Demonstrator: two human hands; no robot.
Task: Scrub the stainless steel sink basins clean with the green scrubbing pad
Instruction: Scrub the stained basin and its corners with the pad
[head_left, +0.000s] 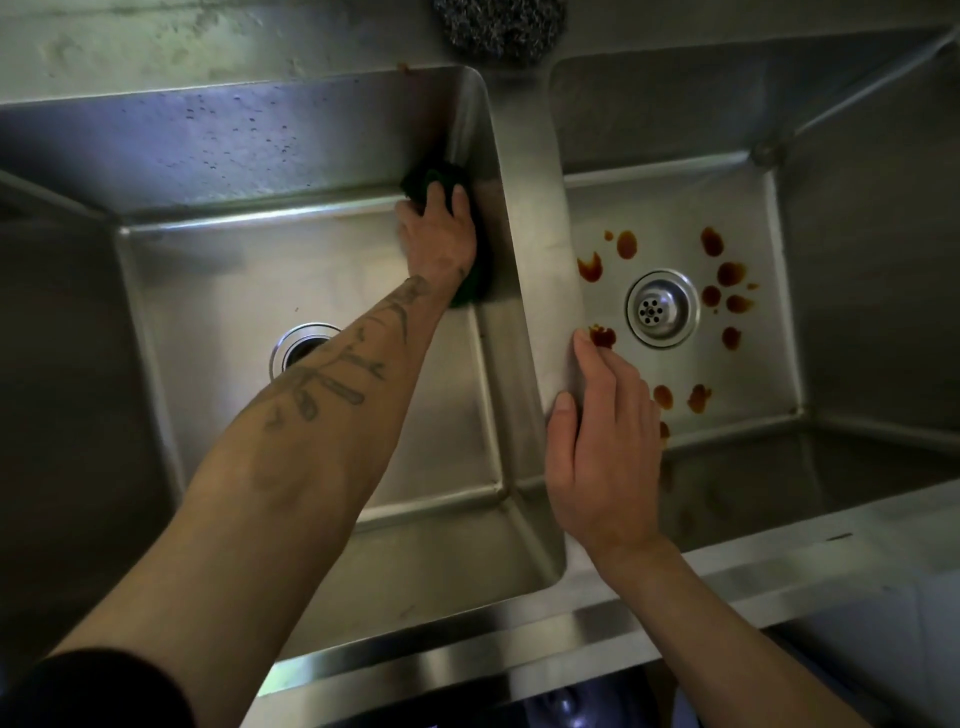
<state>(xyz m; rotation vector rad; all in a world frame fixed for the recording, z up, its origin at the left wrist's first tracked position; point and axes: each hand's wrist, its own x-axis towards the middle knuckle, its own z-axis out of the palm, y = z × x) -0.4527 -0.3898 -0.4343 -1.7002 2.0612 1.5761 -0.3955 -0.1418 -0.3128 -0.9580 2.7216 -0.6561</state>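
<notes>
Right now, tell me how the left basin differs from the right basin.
The left basin shows no brown spots on its floor; the right basin is dotted with brown spots. The left hand holds the green scrubbing pad against the left basin's wall; nothing scrubs the right basin. The left basin has a dark open drain; the right basin has a perforated strainer. Both are stainless steel.

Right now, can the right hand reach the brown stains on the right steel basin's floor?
Probably yes: right hand rests on the divider, brown stains just below, nothing between; green scrubbing pad is in left hand.
</notes>
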